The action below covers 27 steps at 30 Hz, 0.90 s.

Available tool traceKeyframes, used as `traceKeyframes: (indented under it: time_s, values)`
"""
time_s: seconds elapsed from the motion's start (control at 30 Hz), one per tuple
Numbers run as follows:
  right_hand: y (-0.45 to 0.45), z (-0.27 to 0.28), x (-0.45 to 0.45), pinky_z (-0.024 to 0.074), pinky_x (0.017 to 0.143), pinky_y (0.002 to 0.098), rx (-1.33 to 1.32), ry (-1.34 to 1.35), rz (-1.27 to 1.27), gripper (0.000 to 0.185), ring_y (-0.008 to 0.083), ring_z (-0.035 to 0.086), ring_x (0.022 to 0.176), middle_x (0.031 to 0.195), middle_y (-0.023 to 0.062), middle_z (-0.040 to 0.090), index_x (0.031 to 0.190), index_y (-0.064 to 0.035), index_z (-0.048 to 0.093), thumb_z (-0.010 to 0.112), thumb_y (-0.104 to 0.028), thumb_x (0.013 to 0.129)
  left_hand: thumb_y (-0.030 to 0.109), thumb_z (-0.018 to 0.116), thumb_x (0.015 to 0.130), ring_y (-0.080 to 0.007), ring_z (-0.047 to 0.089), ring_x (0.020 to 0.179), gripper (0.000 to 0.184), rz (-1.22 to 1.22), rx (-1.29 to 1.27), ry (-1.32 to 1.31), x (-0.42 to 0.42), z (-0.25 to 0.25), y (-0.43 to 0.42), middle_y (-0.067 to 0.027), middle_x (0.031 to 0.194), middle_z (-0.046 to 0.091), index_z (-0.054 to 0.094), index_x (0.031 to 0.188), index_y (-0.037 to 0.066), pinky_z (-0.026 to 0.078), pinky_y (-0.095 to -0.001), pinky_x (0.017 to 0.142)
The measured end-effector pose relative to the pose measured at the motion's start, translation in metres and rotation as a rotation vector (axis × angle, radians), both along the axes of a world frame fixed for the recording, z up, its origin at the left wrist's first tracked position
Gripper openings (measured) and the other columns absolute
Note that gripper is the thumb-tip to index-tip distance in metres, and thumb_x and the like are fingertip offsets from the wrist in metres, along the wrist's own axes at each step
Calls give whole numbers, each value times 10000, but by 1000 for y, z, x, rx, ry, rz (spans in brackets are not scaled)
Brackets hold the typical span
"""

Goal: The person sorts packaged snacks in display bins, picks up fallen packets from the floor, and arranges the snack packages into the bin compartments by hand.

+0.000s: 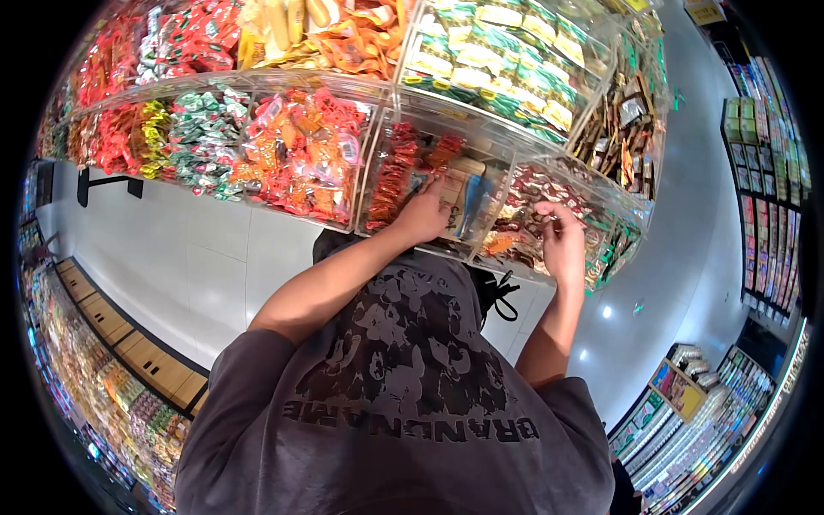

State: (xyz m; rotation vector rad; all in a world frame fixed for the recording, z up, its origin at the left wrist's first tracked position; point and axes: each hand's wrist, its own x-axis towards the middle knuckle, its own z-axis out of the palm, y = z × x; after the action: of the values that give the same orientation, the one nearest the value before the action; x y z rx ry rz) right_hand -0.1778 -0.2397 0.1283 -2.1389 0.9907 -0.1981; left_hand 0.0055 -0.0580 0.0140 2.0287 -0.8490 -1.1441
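My left hand reaches into a clear bin, its fingers stretched out against small red packets. Beside that hand, a brown cardboard piece with dark lettering stands in the same bin. Over the neighbouring bin on the right, my right hand has its fingers bent inward in a pinch. Maroon and brown wrapped packets lie under and around it. Whatever the right fingertips hold, if anything, is too small to make out.
Clear bins of red and orange packets, green-white packets and yellow-green packets surround my hands. Transparent walls divide them. Shelves of goods stand across the aisle at right, and a long display at lower left.
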Motion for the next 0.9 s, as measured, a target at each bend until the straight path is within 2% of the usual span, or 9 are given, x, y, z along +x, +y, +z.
traceKeyframes:
  time_s: [0.07,0.13,0.2,0.33,0.43,0.5,0.63,0.8,0.9]
  values:
    - [-4,-5,-21,535,826,344,-109,245,154,317,241,648,873,1093,154,669,1163,-55,688,695,17,855,171,603,938,-386,253,1495,716,11,-24,-23,0,-9,-1,-309,1584,263,270,1534,-45,272,-386,1197]
    - [1,-13,-22,528,887,379,-95,274,232,420,312,641,974,1134,182,653,1187,-72,692,780,-29,779,160,607,933,-384,240,1500,720,11,-33,-19,0,-9,-1,-308,1585,263,269,1538,-32,269,-385,1199]
    - [5,-29,-21,520,921,404,9,280,213,388,331,633,1040,1132,174,647,1127,-62,716,808,-33,752,185,546,914,-442,330,1435,741,-20,-44,-38,3,-10,0,-344,1572,240,229,1535,-65,313,-418,1173]
    - [15,-56,-24,563,799,386,-46,236,124,184,333,656,947,1089,173,649,948,-39,749,800,-15,773,189,546,915,-441,327,1437,746,-13,-26,-10,4,-6,1,-351,1568,240,220,1536,-66,314,-418,1172]
    - [9,-56,-32,556,713,323,-141,155,207,142,226,660,829,979,107,672,981,-20,731,765,-28,843,191,547,915,-442,335,1432,745,-17,-71,-51,3,-8,3,-353,1567,239,222,1536,-62,317,-418,1172]
    - [-2,-54,-38,526,690,274,285,171,-1,158,114,611,777,902,25,656,1076,-5,694,702,-74,934,188,542,916,-440,330,1436,736,-19,-54,-43,3,-9,2,-351,1566,245,229,1533,-62,311,-416,1175]
    - [-13,-11,-29,521,676,242,494,99,-51,232,65,587,766,901,-11,638,1214,-15,627,613,-120,1008,183,545,914,-433,329,1439,734,-12,-58,-32,2,-9,1,-343,1569,249,235,1532,-61,306,-412,1179]
    - [2,7,0,566,657,221,696,-102,-179,230,29,532,695,911,-27,611,1208,-55,617,637,-116,987,164,556,908,-415,326,1446,737,21,-30,2,3,-4,1,-326,1571,266,238,1538,-47,307,-406,1180]
    - [22,7,23,512,586,174,909,-259,-325,304,4,504,675,898,-62,601,1284,-104,604,643,-141,985,146,599,923,-396,352,1445,695,61,-96,-23,0,-14,3,-303,1553,331,295,1516,-52,308,-391,1182]
